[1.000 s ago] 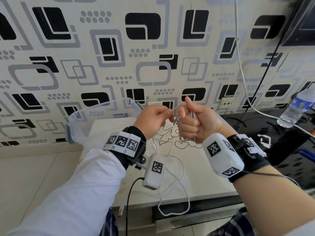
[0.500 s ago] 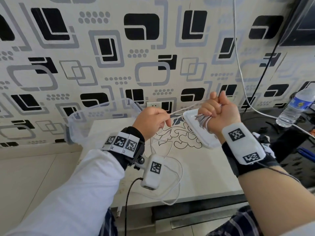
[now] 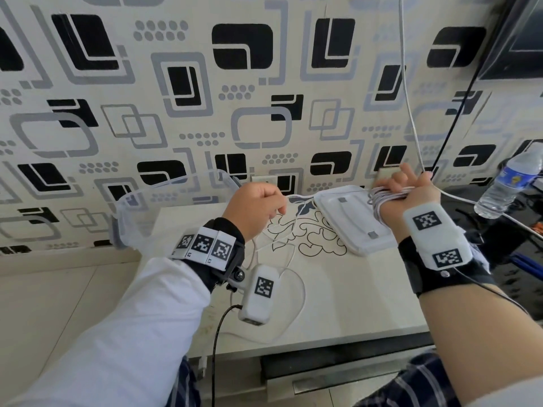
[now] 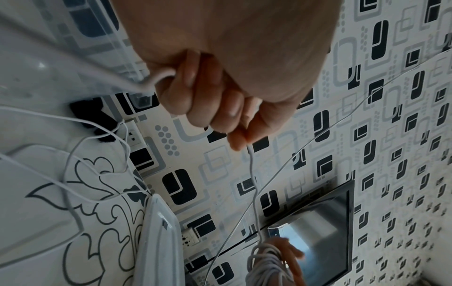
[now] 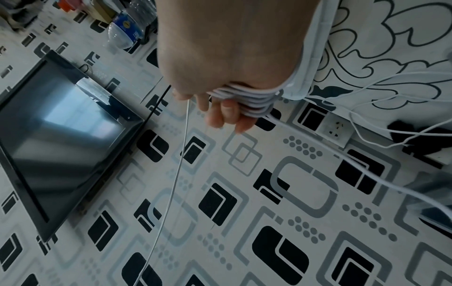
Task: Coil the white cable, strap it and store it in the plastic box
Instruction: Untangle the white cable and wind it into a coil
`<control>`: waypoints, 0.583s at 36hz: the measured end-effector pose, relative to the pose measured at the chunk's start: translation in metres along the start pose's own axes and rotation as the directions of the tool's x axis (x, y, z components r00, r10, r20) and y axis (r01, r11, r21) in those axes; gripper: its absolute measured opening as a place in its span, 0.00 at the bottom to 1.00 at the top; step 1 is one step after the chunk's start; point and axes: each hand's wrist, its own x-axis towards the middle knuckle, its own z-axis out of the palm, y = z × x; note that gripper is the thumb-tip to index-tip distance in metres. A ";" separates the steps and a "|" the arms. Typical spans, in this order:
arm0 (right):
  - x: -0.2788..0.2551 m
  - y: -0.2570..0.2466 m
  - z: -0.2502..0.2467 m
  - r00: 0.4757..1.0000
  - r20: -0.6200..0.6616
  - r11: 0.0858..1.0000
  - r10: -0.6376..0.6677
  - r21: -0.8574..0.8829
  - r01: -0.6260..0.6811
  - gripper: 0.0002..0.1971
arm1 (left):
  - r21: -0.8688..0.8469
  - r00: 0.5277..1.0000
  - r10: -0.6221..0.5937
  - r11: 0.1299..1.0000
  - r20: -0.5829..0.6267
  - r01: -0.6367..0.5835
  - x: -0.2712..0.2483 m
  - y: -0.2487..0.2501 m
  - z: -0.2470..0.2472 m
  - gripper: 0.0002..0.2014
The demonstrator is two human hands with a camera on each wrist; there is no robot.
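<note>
Right hand, fingers straight, serves as spool for the cable beside the lid; left hand pinches the strand, feeding it taut.

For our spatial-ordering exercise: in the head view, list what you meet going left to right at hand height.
Clear plastic box → left hand pinching the white cable → flat white plastic lid → right hand wrapped with cable loops → clear plastic water bottle.
</note>
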 end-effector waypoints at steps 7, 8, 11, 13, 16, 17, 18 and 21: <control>0.002 0.006 0.002 0.995 0.050 0.994 0.087 -0.074 -0.083 0.20 | 0.006 0.999 0.016 1.000 0.031 -0.016 -0.002 0.003 0.003 0.11; -0.001 0.007 0.004 0.994 0.037 0.992 0.099 -0.086 -0.095 0.20 | 0.005 0.999 0.023 1.000 0.037 -0.023 -0.002 0.004 0.003 0.11; -0.005 0.008 0.008 0.993 0.005 0.991 0.116 -0.061 -0.116 0.22 | 0.004 0.998 0.036 0.999 0.056 -0.036 -0.005 0.007 0.003 0.12; -0.004 0.008 0.010 0.989 0.032 0.989 0.147 -0.013 -0.146 0.27 | 0.003 0.997 0.042 0.999 0.067 -0.042 -0.006 0.007 0.002 0.12; -0.004 0.007 0.010 0.985 0.051 0.986 0.164 0.012 -0.165 0.37 | 0.000 0.995 0.050 0.999 0.085 -0.050 -0.007 0.007 0.002 0.12; -0.004 0.007 0.010 0.985 0.051 0.986 0.166 -0.004 -0.166 0.39 | -0.002 0.994 0.054 0.999 0.094 -0.054 -0.007 0.008 0.002 0.12; -0.003 0.008 0.009 0.984 0.050 0.986 0.169 -0.019 -0.169 0.41 | -0.006 0.993 0.060 0.998 0.103 -0.060 -0.008 0.009 0.003 0.11; -0.001 0.010 0.008 0.980 0.026 0.979 0.197 -0.056 -0.195 0.46 | -0.017 0.986 0.088 0.996 0.142 -0.087 -0.010 0.012 0.003 0.12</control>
